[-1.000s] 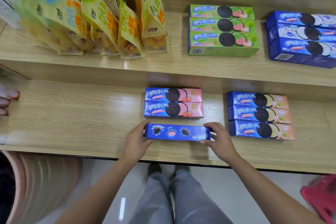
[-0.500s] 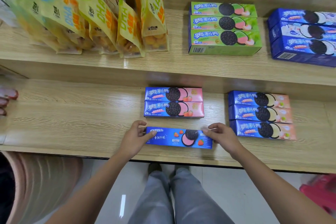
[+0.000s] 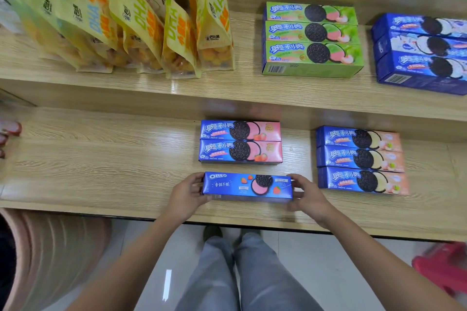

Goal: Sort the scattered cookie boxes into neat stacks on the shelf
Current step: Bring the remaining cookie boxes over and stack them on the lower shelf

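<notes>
A blue strawberry cookie box (image 3: 247, 186) lies near the front of the lower shelf (image 3: 101, 164), its OREO side facing up. My left hand (image 3: 187, 194) grips its left end and my right hand (image 3: 307, 193) grips its right end. Just behind it sit two matching blue-and-pink boxes (image 3: 241, 142), side by side in a tidy row. To the right are three blue-and-peach boxes (image 3: 360, 160) in a row. On the upper shelf lie three green boxes (image 3: 312, 39) and three dark blue boxes (image 3: 422, 53).
Several yellow snack bags (image 3: 131, 20) lean on the upper shelf at left. Another person's fingers (image 3: 7, 134) rest at the lower shelf's left edge. A pink bin (image 3: 50, 257) stands below left, a red stool (image 3: 444, 267) below right.
The box between my hands has been rolled onto another face, from the cartoon side to the OREO strawberry side, staying near the shelf's front edge.
</notes>
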